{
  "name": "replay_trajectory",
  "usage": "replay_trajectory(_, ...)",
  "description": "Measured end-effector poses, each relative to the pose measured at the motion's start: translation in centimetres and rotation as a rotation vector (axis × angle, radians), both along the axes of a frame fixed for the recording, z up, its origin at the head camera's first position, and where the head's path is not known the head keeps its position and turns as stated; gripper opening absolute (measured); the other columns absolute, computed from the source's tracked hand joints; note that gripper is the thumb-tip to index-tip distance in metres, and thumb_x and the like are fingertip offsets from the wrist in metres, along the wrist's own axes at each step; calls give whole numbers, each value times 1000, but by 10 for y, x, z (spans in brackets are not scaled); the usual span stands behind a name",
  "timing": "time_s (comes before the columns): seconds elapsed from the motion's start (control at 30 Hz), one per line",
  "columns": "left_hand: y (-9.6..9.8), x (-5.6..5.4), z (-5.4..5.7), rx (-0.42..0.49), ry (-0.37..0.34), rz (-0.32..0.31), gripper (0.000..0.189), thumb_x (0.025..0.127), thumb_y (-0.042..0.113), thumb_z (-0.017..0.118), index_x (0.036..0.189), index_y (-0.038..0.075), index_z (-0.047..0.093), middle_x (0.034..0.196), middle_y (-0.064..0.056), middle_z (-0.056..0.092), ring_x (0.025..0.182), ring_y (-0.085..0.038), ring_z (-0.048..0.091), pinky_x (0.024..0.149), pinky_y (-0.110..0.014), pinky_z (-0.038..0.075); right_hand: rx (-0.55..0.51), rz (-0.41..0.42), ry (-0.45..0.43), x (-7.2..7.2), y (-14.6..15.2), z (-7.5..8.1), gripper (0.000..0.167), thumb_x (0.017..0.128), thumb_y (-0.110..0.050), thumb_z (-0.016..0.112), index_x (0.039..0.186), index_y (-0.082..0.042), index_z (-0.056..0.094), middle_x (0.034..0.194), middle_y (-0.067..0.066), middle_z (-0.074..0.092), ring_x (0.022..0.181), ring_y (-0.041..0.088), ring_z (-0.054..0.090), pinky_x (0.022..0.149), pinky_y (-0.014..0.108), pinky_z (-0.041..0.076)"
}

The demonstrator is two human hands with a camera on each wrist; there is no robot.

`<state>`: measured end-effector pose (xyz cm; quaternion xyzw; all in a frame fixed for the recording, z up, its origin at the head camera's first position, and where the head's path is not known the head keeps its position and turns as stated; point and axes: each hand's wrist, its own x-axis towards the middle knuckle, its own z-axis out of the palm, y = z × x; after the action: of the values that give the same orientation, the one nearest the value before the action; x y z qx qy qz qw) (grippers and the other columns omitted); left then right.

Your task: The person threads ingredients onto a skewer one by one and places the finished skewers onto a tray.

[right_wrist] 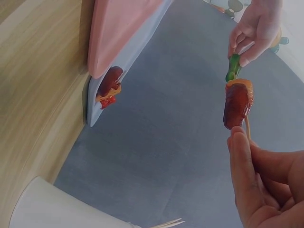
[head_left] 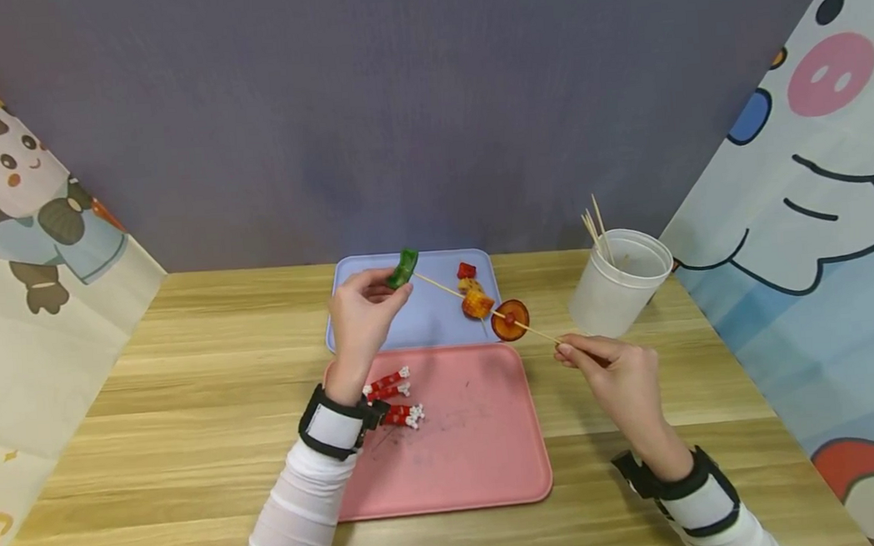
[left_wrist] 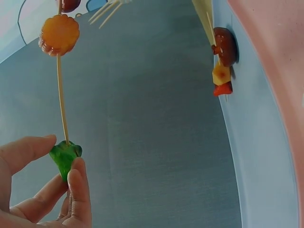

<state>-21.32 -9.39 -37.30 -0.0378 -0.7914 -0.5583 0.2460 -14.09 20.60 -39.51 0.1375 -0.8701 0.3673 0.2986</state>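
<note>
My left hand (head_left: 357, 315) pinches a green pepper piece (head_left: 403, 268) between thumb and fingers, above the blue tray. My right hand (head_left: 623, 374) pinches the lower end of a wooden skewer (head_left: 441, 285), which slants up to the left. Threaded on it are a ridged orange-yellow corn piece (left_wrist: 60, 34) and, nearer the right hand, a round brown slice (head_left: 511, 320). In the left wrist view the skewer's tip meets the top of the pepper piece. Bare stick shows between the pepper and the corn.
On the blue tray (head_left: 425, 328) lies another skewer with a brown piece (left_wrist: 225, 46), a yellow piece (left_wrist: 221, 74) and a red piece (head_left: 467, 269). Several red sticks with white ends (head_left: 390, 390) lie on the pink tray (head_left: 486, 454). A white bucket (head_left: 618, 291) holds several skewers.
</note>
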Motion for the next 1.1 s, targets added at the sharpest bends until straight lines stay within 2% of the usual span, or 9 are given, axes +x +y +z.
replay_trajectory(0.3,3,3,1,-14,58,20,27,73,17,82,94,3,74,86,-10,68,71,-19,68,61,-18,54,22,-2,48,0,0,-2,13,73,2,77,86,-1,77,77,9,74,70,-16,59,59,3,46)
replay_trajectory(0.43,4,3,0,-51,83,29,27,72,17,82,94,2,74,85,-10,67,70,-19,68,62,-20,54,26,-4,48,-1,0,-3,13,73,2,77,86,-1,77,76,8,74,68,-12,62,59,3,46)
replay_trajectory(0.57,4,3,-1,-77,90,33,27,73,17,82,94,3,74,84,-9,66,69,-18,68,64,-23,55,32,0,46,0,0,-4,13,73,2,77,86,-1,77,76,8,74,67,-7,65,59,4,47)
replay_trajectory(0.73,3,6,-2,-93,89,32,26,73,18,82,93,3,74,83,-9,66,70,-18,67,64,-26,55,38,4,45,1,0,-3,13,73,2,77,85,-2,77,76,8,74,68,-10,63,59,4,47)
replay_trajectory(0.8,2,6,-2,-92,84,25,26,73,18,82,93,4,74,83,-9,66,70,-18,67,64,-26,55,34,13,48,0,1,-4,13,73,3,77,85,-1,76,76,8,74,68,-11,62,59,4,47)
replay_trajectory(1.0,-2,3,-3,5,39,-48,26,73,17,81,96,5,75,87,-11,68,73,-20,67,66,-22,54,41,33,65,-4,4,-5,14,73,2,77,86,-2,77,78,8,74,69,-11,63,60,4,47)
replay_trajectory(1.1,-1,3,-3,-4,36,-55,27,74,18,81,96,5,75,87,-11,69,73,-20,67,66,-22,54,38,41,64,-6,4,-7,14,73,2,77,86,-2,77,77,7,74,69,-11,63,60,4,47)
